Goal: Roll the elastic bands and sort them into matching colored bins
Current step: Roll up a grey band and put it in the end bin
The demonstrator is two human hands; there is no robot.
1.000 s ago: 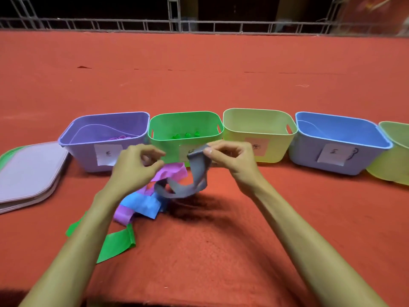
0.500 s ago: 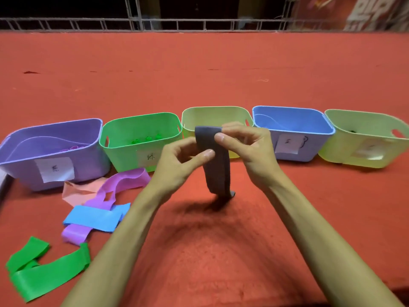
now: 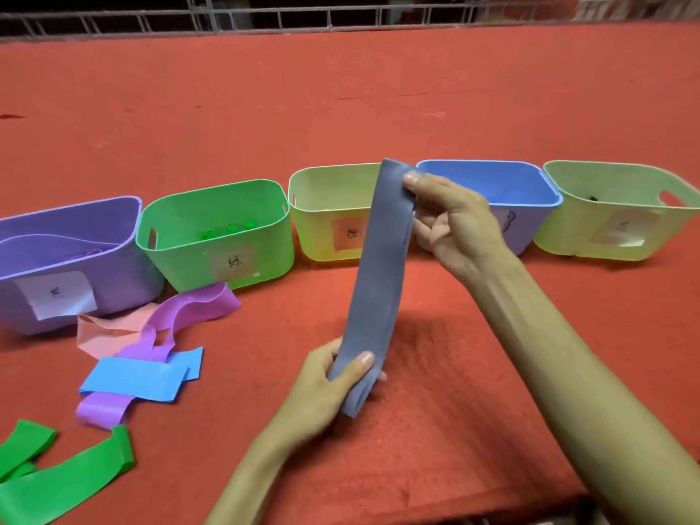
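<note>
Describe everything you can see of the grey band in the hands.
The grey band is a smooth, rubbery-looking loop, folded flat into a two-layer strip, not yet rolled. It is held taut and nearly upright, leaning right at the top. The right hand pinches its top end in front of the middle bin; the left hand pinches near its bottom end, a short tail below.
</note>
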